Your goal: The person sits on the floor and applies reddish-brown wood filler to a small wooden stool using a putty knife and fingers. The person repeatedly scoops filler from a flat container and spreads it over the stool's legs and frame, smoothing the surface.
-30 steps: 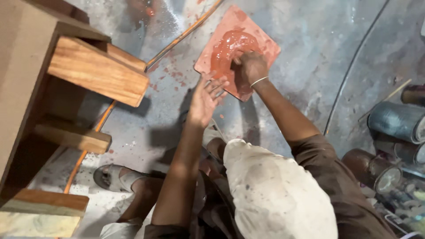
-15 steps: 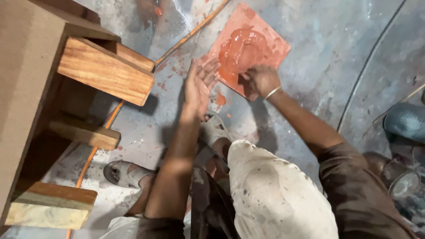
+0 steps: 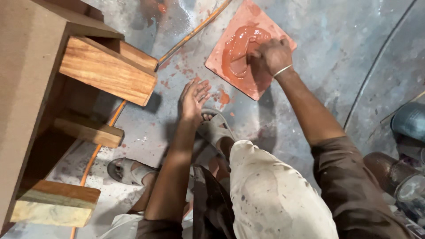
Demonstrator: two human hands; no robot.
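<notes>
Grey floor (image 3: 336, 66): paste-smeared red tile (image 3: 230, 48), orange rod (image 3: 133, 93), cans (image 3: 411, 121).

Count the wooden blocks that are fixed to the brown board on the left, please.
3. The upper block is the largest, near the top of the brown board. The middle block is the smallest. The lower block is near the bottom edge. Others may be hidden outside the picture.
</notes>
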